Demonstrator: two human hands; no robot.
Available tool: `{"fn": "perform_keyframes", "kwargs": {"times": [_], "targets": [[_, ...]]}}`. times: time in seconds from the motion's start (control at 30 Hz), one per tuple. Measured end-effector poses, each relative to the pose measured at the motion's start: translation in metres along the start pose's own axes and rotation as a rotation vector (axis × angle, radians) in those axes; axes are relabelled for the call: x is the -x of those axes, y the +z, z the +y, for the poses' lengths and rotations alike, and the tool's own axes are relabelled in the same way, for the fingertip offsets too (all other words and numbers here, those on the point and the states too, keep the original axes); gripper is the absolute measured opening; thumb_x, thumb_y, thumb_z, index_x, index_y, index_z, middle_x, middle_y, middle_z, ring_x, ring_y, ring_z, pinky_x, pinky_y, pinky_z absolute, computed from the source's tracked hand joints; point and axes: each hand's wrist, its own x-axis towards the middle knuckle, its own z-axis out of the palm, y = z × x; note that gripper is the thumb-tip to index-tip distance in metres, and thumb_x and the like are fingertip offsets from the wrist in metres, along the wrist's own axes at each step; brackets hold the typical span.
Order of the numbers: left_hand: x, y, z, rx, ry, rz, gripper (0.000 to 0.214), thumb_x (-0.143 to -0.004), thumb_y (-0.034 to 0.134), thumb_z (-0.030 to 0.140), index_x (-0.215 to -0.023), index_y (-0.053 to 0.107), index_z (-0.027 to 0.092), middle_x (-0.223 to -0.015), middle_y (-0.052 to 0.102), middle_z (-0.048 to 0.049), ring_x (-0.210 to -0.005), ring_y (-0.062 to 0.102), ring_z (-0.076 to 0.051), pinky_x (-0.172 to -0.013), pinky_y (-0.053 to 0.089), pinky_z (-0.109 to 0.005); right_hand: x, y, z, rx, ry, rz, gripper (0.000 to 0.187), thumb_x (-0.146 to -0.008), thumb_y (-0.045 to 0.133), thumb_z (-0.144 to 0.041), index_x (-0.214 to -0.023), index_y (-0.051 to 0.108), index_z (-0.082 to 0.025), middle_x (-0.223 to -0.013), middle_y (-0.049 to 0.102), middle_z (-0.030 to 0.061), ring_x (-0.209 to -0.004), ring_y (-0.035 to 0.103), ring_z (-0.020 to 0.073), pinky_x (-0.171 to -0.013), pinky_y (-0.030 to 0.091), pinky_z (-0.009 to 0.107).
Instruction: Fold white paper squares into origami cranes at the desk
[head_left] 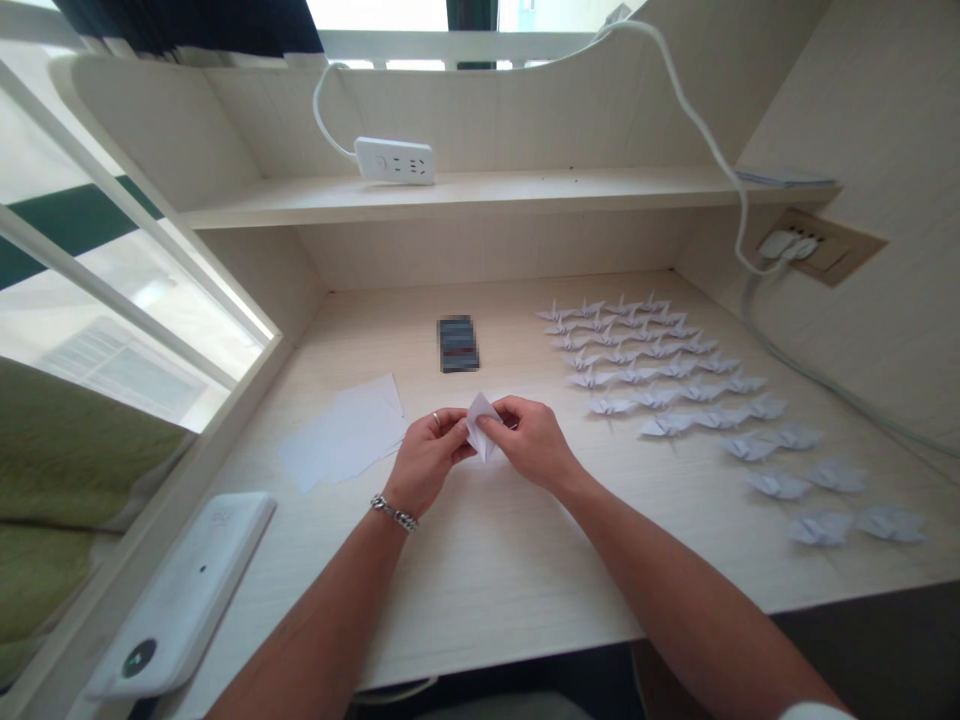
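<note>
A small piece of folded white paper (484,432), diamond-like in outline with a pointed top, is held up between both hands above the desk. My left hand (433,448) pinches its left edge, thumb in front; a ring and a chain bracelet show on that side. On the paper's right edge my right hand (534,437) is closed, its thumb pressed on the front face. The fingers behind the paper are partly hidden. To the left lies a loose stack of white paper sheets (341,435). Several rows of folded paper cranes (649,370) stand on the right.
A dark, blurred-out flat object (457,344) lies beyond the hands. At the left edge rests a long white device (191,590). A power strip (394,161) sits on the shelf (495,192), and a white cable (697,115) hangs down to the wall socket (825,245).
</note>
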Motion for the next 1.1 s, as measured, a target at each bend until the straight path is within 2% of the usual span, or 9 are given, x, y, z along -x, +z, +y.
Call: {"fn": "perform_keyframes", "kwargs": {"times": [0.4, 0.7, 0.8, 0.93, 1.1], "targets": [[-0.002, -0.001, -0.004, -0.016, -0.006, -0.004, 0.028, -0.067, 0.079, 0.032, -0.083, 0.070, 0.011, -0.078, 0.068, -0.0056, -0.070, 0.061, -0.012, -0.066, 0.050, -0.023, 0.001, -0.001, -0.003, 0.169, -0.042, 0.054, 0.016, -0.080, 0.061, -0.032, -0.075, 0.071, -0.021, -0.068, 0.069, 0.0009, -0.062, 0.059, 0.0150, -0.060, 0.039, 0.026], [-0.001, 0.001, -0.003, -0.007, -0.003, -0.005, 0.029, -0.066, 0.081, 0.031, -0.082, 0.069, 0.010, -0.074, 0.068, -0.0045, -0.068, 0.060, -0.011, -0.066, 0.050, -0.023, 0.001, -0.001, -0.004, 0.111, 0.006, 0.050, 0.013, -0.076, 0.062, -0.030, -0.074, 0.069, -0.019, -0.070, 0.069, 0.0001, -0.063, 0.060, 0.0136, -0.061, 0.042, 0.025], [-0.002, -0.001, -0.003, -0.020, -0.008, 0.010, 0.030, -0.066, 0.080, 0.032, -0.084, 0.069, 0.010, -0.075, 0.068, -0.0047, -0.068, 0.060, -0.011, -0.065, 0.049, -0.023, -0.002, -0.001, 0.000, -0.024, 0.047, 0.005, 0.015, -0.075, 0.064, -0.031, -0.076, 0.070, -0.017, -0.072, 0.070, 0.0017, -0.066, 0.061, 0.0150, -0.062, 0.045, 0.026], [-0.002, -0.003, -0.001, -0.014, 0.001, 0.026, 0.032, -0.065, 0.081, 0.031, -0.086, 0.069, 0.010, -0.076, 0.069, -0.0050, -0.071, 0.062, -0.013, -0.066, 0.050, -0.024, -0.007, -0.001, 0.005, -0.403, 0.155, -0.131, 0.025, -0.077, 0.062, -0.034, -0.089, 0.073, -0.014, -0.078, 0.071, 0.0053, -0.070, 0.065, 0.0180, -0.062, 0.052, 0.028], [-0.002, -0.003, -0.001, -0.060, 0.005, 0.056, 0.032, -0.067, 0.080, 0.033, -0.086, 0.068, 0.010, -0.077, 0.069, -0.0049, -0.069, 0.061, -0.011, -0.062, 0.048, -0.021, -0.007, -0.001, 0.006, -0.382, 0.134, -0.122, 0.027, -0.080, 0.061, -0.034, -0.091, 0.075, -0.015, -0.072, 0.069, 0.0037, -0.064, 0.062, 0.0161, -0.058, 0.052, 0.027]]}}
